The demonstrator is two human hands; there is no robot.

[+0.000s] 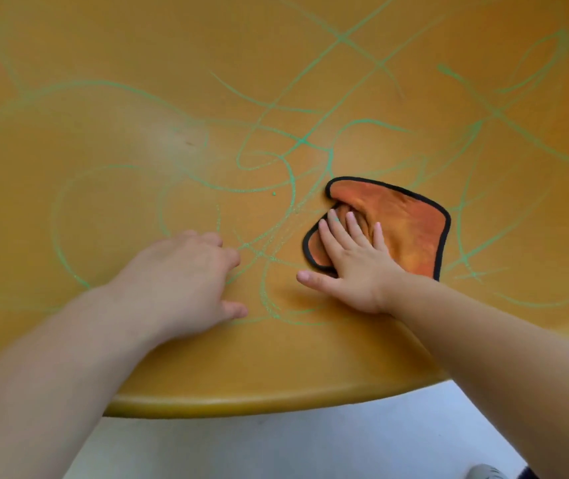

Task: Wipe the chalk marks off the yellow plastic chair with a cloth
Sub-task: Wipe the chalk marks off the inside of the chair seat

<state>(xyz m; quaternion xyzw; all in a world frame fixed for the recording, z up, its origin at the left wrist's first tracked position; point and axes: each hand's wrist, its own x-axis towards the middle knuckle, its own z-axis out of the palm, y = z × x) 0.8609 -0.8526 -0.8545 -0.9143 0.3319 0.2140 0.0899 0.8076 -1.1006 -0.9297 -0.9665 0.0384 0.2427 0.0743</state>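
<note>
In the head view, the yellow plastic chair [276, 385] is filling almost the whole frame, its broad curved seat sloping up and away and its rounded front rim running across the lower part. Green chalk marks [302, 141] are looping and crossing over nearly all of the seat. They are scribbles rather than letters, and nothing in them is reading as a word. A pale smudged patch [176, 140] is showing on the upper left of the seat, and a small green crumb of chalk [273, 194] is lying among the lines near the middle.

The cloth [411, 229], orange with a black sewn edge, is lying flat on the seat right of centre and bunching slightly at its left side. The right hand [352, 267] is pressing down on it with straight, spread fingers, gripping nothing, its thumb reaching off the cloth onto bare plastic. The left hand [179, 274] is resting on the seat just left of the cloth and apart from it, its fingers loosely bent, their tips touching the chalked surface and holding nothing.

Below the rim a pale floor [310, 444] is showing, and a grey rounded shape [485, 471] is sitting at the bottom right corner, cut off by the frame.
</note>
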